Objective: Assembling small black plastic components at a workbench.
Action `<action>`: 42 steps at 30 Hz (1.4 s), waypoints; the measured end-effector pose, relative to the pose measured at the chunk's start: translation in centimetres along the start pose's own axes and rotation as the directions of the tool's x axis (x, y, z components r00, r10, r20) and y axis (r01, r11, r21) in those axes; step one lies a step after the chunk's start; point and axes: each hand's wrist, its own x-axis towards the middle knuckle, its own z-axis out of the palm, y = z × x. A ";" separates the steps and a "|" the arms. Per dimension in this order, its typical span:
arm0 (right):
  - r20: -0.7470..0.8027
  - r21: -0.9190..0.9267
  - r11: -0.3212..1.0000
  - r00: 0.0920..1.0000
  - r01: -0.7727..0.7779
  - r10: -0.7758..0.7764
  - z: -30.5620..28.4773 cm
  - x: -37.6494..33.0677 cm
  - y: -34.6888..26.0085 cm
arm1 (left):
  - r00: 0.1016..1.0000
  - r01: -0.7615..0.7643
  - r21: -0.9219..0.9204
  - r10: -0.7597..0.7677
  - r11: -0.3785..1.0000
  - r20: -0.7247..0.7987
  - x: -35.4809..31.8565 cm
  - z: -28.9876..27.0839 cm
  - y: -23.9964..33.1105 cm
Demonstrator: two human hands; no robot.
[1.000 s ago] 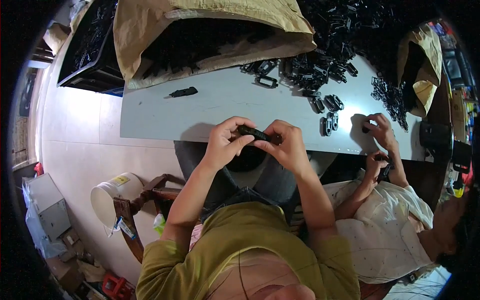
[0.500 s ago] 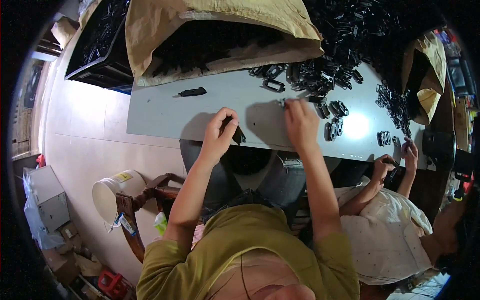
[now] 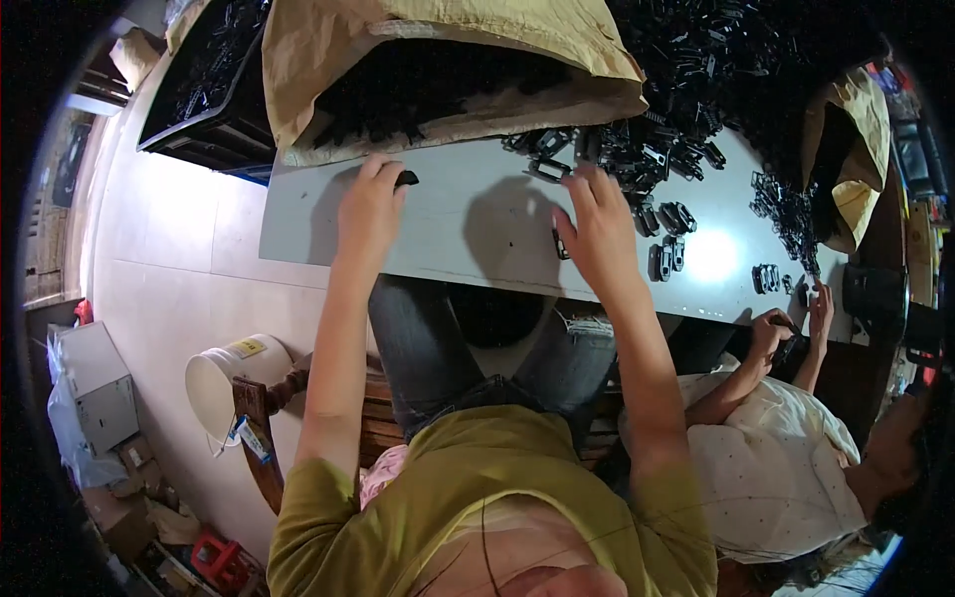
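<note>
At the far left of the table, by the mouth of a paper sack, my left hand (image 3: 368,211) is closed with its fingertips on a small black elongated part (image 3: 407,179); most of the part is hidden behind the fingers. My right hand (image 3: 600,224) reaches, palm down, toward the near edge of the heap of black parts (image 3: 686,149), fingers stretched out and thumb apart. Beside its thumb a small black part (image 3: 561,242) lies on the table. Black oblong frames (image 3: 549,170) lie just beyond my right fingertips. Several more stand in short rows (image 3: 667,259) to the right.
The large brown paper sack (image 3: 458,20) full of black parts covers the table's back. A black crate (image 3: 204,129) stands at the far left. On the right, a co-worker's hands (image 3: 771,338) hold a black part near another paper sack (image 3: 860,189). A white bucket (image 3: 214,383) stands on the floor.
My left hand has moved away and to the left, from the table's front edge to the black part lying there. My right hand has shifted slightly, its fingers now stretched toward the heap.
</note>
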 end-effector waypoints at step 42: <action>-0.030 -0.193 0.864 0.882 -0.466 0.469 1.8 -3.6 -4.3 | 0.950 0.132 -0.656 0.094 0.743 0.298 -4.0 3.1 5.0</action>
